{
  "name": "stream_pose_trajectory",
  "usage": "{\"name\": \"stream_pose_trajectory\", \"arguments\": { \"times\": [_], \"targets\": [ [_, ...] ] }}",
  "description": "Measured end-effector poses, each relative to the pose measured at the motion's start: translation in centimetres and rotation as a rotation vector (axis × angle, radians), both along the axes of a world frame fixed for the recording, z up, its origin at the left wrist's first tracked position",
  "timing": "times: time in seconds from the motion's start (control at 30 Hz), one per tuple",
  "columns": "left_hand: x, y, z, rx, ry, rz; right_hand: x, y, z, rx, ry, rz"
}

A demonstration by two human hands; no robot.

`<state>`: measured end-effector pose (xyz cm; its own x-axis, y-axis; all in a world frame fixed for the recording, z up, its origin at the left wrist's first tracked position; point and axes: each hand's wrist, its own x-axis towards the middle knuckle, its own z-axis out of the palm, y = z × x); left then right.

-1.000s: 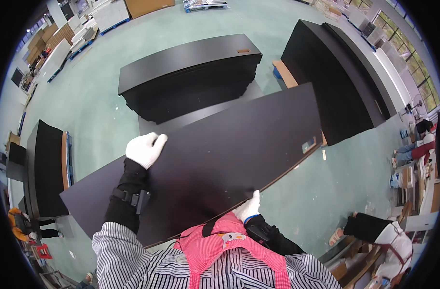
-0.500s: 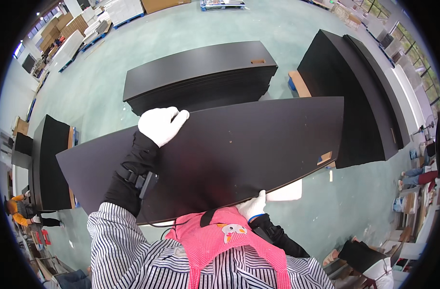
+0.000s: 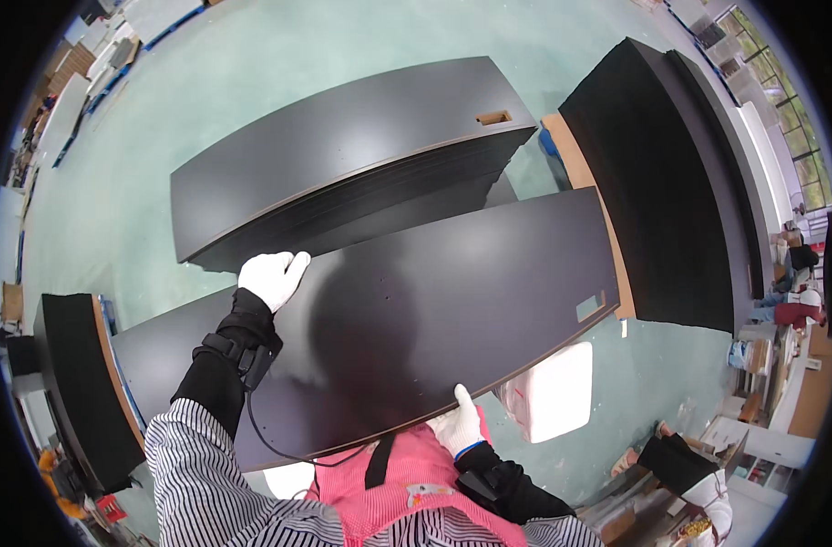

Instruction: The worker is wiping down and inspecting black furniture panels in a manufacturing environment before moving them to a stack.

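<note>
In the head view, the dark panel (image 3: 498, 292) is on the near side of the panel stack (image 3: 334, 150), fingers of the left hand (image 3: 270, 281) closed over its far edge, the right hand's (image 3: 458, 425) on the near. Likely stiff, heavy, slick: best held by opposite edges.

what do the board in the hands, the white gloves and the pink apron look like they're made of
Board: probably wood-based panel with a smooth, dark satin coating; brown shows along its near edge and it reflects softly.
Gloves: matte fabric, perhaps knit, since they hug the fingers; the weave is too small to confirm.
Apron: matte cloth, judging by its soft folds; fibre unclear.
</note>
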<state>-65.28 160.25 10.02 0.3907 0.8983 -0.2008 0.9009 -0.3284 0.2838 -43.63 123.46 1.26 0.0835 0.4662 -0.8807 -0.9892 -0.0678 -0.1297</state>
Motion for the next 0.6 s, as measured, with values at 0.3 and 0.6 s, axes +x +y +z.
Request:
{"name": "stream_pose_trajectory", "arguments": {
  "times": [0.3, 0.6],
  "targets": [
    [-0.8, 10.8, -17.8, -0.046, 0.052, -0.050, -1.1, 12.0, -12.9, -0.280, 0.092, -0.034],
    [-1.2, 11.4, -33.5, -0.107, 0.039, 0.025, 1.3, 14.3, -28.9, -0.265, 0.063, 0.133]
  ]
}}
